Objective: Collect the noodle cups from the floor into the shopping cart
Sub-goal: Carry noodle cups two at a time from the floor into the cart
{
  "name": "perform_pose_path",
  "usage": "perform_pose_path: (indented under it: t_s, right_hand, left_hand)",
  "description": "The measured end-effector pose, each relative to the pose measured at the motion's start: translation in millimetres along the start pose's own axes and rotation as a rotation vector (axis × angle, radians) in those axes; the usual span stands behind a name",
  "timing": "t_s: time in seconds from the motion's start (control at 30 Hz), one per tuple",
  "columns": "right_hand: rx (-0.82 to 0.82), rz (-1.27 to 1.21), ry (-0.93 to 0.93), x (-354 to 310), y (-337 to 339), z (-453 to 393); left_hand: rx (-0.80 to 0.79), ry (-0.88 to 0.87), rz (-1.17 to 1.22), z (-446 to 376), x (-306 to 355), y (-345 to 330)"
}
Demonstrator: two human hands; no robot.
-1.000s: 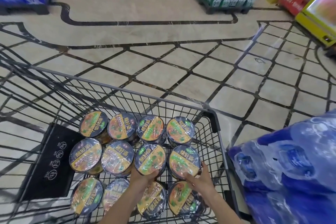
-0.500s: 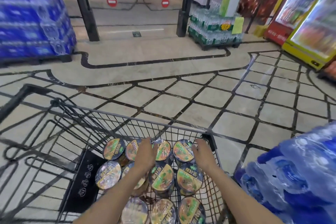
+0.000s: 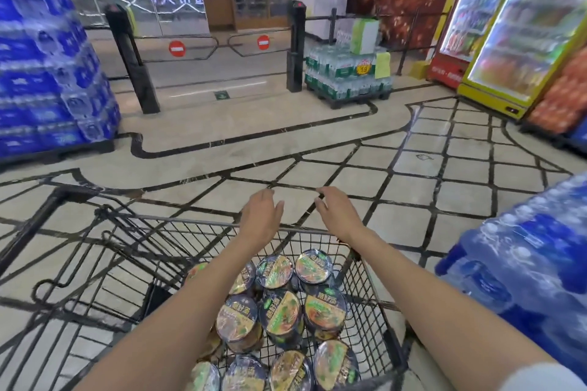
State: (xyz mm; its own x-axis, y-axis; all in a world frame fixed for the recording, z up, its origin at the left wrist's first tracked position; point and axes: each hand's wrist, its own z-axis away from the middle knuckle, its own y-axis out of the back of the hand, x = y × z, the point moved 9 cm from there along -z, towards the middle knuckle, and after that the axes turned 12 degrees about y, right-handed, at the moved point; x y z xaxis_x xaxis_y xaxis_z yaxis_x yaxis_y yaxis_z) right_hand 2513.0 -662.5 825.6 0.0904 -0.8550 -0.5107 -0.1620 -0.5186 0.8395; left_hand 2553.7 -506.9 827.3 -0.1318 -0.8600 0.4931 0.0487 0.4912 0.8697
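Both hands, left (image 3: pixel 261 216) and right (image 3: pixel 338 212), reach past the cart's (image 3: pixel 178 225) far rim, fingers loose, holding nothing; cups (image 3: pixel 279 314) fill its right side.

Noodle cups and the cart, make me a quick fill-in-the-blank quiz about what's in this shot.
1. The noodle cups lie inside the shopping ____.
2. The left hand and right hand are both ____, holding nothing.
3. Both hands reach past the cart's ____ rim.
4. The round signs on the gate are ____.

Missing words: cart; open; front; red
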Motion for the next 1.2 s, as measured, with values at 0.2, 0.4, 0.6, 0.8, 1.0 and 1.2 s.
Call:
perform_pose_path:
  t_s: [0.2, 0.4, 0.6, 0.8, 1.0, 1.2]
  right_hand:
    - [0.028, 0.102, -0.102, 46.0, 42.8, 56.0]
    - [0.144, 0.219, -0.362, 104.8, 106.4, 149.1]
    - [0.306, 0.279, -0.693, 129.8, 160.8, 298.2]
    - [0.448, 0.328, -1.020, 97.3, 178.7, 474.8]
    - [0.598, 0.369, -1.314, 37.4, 171.3, 646.3]
    - [0.772, 0.378, -1.596, -61.3, 151.9, 809.2]
  left_hand:
    - [0.002, -0.210, -0.194, 11.7, 68.0, -28.8]
    - [-0.017, -0.555, -0.273, 50.5, 167.4, -65.7]
    - [-0.134, -0.969, -0.230, 141.9, 261.5, -115.3]
    - [-0.234, -1.325, -0.245, 279.4, 316.0, -159.0]
    - [-0.298, -1.636, -0.213, 449.6, 351.2, -174.4]
    - [-0.433, -1.971, -0.032, 647.0, 344.7, -155.1]
